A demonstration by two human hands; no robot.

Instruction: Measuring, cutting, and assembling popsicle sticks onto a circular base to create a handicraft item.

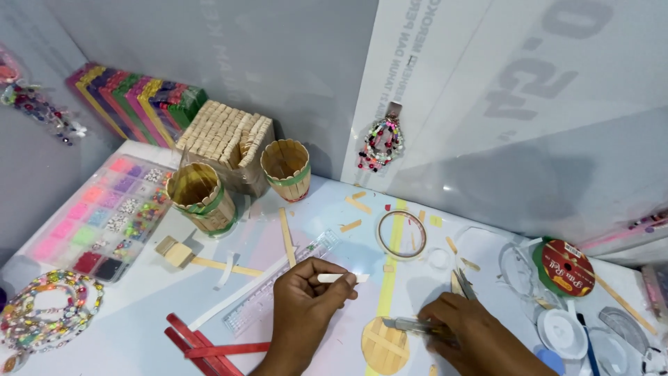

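Observation:
My left hand (303,296) pinches a short white strip (341,278) between thumb and fingers, just above the white table (146,299). My right hand (466,331) grips a small metal cutter (407,324), whose tip lies over a round disc of wooden sticks (383,346) at the front edge. A clear ruler (278,292) lies slantwise to the left of my left hand. Red sticks (209,346) lie crossed near the front left.
Two stick-built cups (202,195) (287,167) and a block of bundled plain sticks (226,132) stand at the back, with coloured sticks (132,97) behind. A bead organiser (104,216) and beaded bracelets (45,306) lie left. A tape ring (402,235), a red-green ribbon spool (565,268) and clear cord spools (563,331) sit right.

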